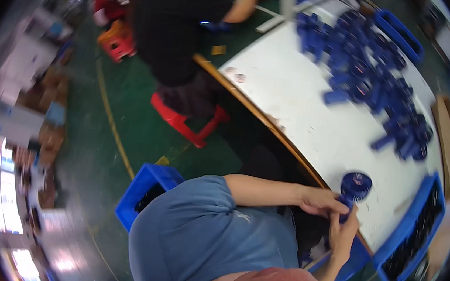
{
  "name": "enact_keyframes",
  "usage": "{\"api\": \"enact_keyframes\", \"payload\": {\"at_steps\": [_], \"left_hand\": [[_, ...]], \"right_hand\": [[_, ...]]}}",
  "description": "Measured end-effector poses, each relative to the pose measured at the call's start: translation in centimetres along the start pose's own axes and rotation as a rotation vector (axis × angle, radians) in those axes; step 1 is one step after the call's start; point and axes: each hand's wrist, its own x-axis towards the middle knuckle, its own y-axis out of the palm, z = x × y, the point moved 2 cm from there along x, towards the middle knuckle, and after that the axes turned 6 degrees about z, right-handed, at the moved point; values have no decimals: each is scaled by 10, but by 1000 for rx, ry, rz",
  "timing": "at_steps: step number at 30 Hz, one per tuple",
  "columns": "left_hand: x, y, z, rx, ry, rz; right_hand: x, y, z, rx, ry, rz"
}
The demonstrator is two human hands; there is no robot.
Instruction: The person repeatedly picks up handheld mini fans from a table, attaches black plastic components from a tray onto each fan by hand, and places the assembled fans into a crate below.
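A dark blue handheld fan (356, 186), with a round head and a short handle, is held over the near edge of the white table (294, 93). My left hand (321, 201) closes its fingers on the handle just below the head. Lower on the same handle, my right hand (342, 234) is closed too, its fingers partly hiding it. Farther across the tabletop lies a pile of similar blue fans (359, 67), heaped over one another.
Beside the table's right end stands a blue crate (382, 257) of black parts, with a long cardboard tray (446, 145) beyond. Another blue bin (400, 35) is at the back. On the left are a blue crate (130, 194) and a person (167, 32) seated on a red stool (180, 125).
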Motion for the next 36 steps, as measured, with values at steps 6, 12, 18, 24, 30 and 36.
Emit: {"api": "enact_keyframes", "payload": {"at_steps": [6, 12, 18, 24, 30, 36], "left_hand": [[-30, 1, -38, 227, 84, -87], [-29, 10, -50, 187, 212, 26], [-31, 8, -45, 236, 209, -82], [-35, 10, -47, 357, 145, -244], [-31, 2, -51, 424, 123, -356], [-7, 17, -46, 412, 227, -418]], "right_hand": [[-2, -94, -20, -189, 81, -86], [-37, -239, -118, -330, 210, -737], [-6, -274, -212, -659, 439, -433], [22, -271, -271, -971, 652, -384], [12, -278, -215, -390, 300, -774], [30, -68, -46, 656, -130, -313]]}}
